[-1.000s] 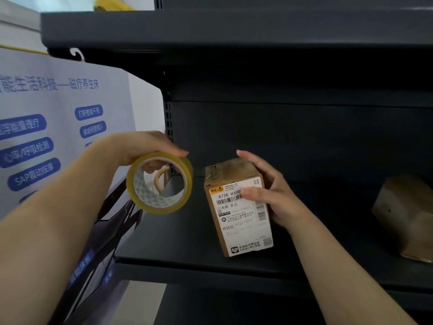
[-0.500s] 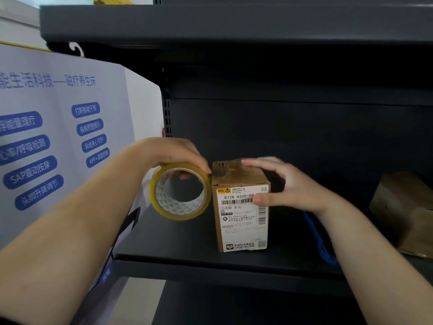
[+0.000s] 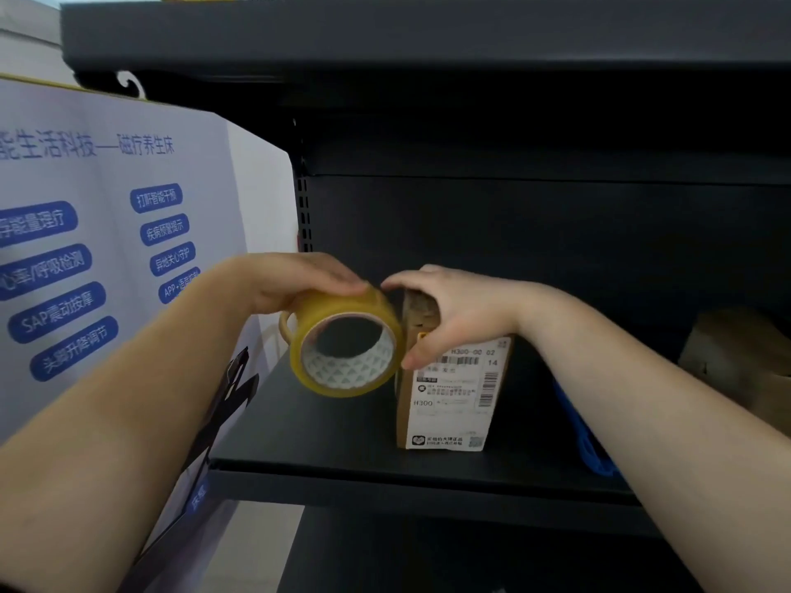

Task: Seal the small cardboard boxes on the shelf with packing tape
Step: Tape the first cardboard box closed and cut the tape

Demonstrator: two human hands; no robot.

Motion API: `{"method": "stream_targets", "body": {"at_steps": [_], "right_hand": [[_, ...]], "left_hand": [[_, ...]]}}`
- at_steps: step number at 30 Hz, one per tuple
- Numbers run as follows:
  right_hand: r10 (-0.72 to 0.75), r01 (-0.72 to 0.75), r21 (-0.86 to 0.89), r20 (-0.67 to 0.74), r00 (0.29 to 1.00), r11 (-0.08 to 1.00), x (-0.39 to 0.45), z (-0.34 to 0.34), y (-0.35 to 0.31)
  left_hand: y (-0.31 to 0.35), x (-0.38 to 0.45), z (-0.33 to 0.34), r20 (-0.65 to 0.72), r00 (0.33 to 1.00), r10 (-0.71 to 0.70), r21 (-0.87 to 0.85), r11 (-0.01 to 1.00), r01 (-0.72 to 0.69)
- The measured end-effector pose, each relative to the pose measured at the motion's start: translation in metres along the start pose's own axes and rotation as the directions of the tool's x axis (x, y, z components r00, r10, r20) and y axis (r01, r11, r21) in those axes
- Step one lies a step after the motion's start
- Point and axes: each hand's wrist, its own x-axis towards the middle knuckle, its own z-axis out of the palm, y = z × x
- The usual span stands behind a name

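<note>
Head view: dark metal shelf (image 3: 342, 434); white banner (image 3: 107, 258) at left with blue Chinese labels, one reading "SAP"; small cardboard box (image 3: 449, 404) upright on shelf, white shipping label reads "H300", barcodes, QR code; crumpled brown package (image 3: 740, 365) far right; left hand (image 3: 299, 284) grips yellowish tape roll (image 3: 346, 344) touching box's left side; right hand (image 3: 453, 310) fingers curled over box top, thumb on label.

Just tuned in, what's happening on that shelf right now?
A person is about to tape a small cardboard box standing upright on the dark shelf. The left hand grips a roll of yellowish packing tape beside the box's top edge, while the right hand holds the box's top. Another cardboard box sits farther right.
</note>
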Motion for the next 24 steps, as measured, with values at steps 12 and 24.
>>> {"method": "stream_targets", "body": {"at_steps": [12,24], "right_hand": [[-0.073,0.195,0.599,-0.221,0.972,0.777,-0.039,0.013,0.049],[-0.027,0.259,0.701,-0.324,0.946,0.665,-0.044,0.040,0.071]], "left_hand": [[0.001,-0.020,-0.021,-0.194,0.975,-0.106,-0.037,0.994,0.101],[-0.016,-0.015,-0.025,-0.285,0.924,-0.256,0.198,0.927,0.318]]}}
